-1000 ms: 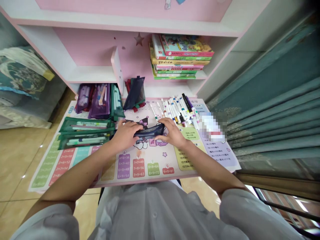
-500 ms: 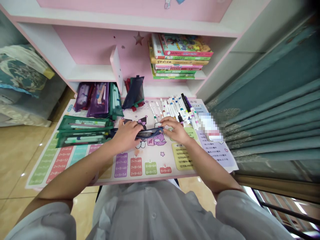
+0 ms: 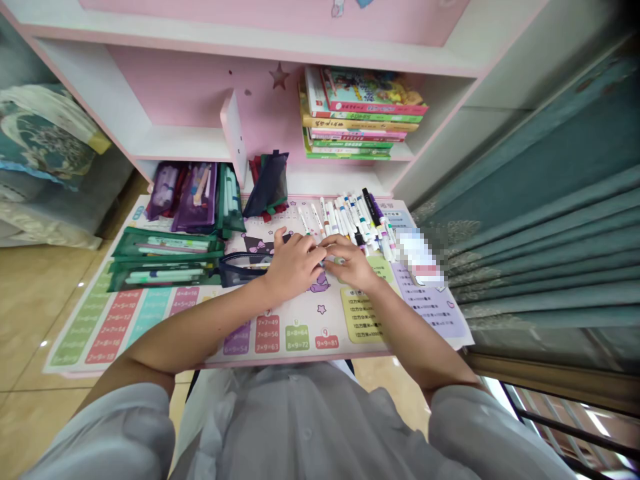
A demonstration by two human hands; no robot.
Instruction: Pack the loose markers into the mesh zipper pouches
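My left hand (image 3: 293, 265) lies over the right end of a navy mesh pencil pouch (image 3: 240, 270), whose left part sticks out flat on the printed desk mat (image 3: 305, 337). My right hand (image 3: 347, 262) sits against the left hand's fingertips, with its fingers curled. Whatever lies between the hands is hidden. Just above them, a loose pile of white felt-tip markers (image 3: 355, 223) lies on the mat, close to my right fingers.
Green mesh pouches with pens (image 3: 165, 263) lie at the mat's left. Purple pouches (image 3: 195, 200) and an upright dark pouch (image 3: 270, 187) stand behind, under a shelf of books (image 3: 363, 113). A teal curtain (image 3: 540, 267) hangs to the right.
My left hand has slid right along the pouch and now meets my right hand. The pouch's left end shows more, and the hands cover its right part.
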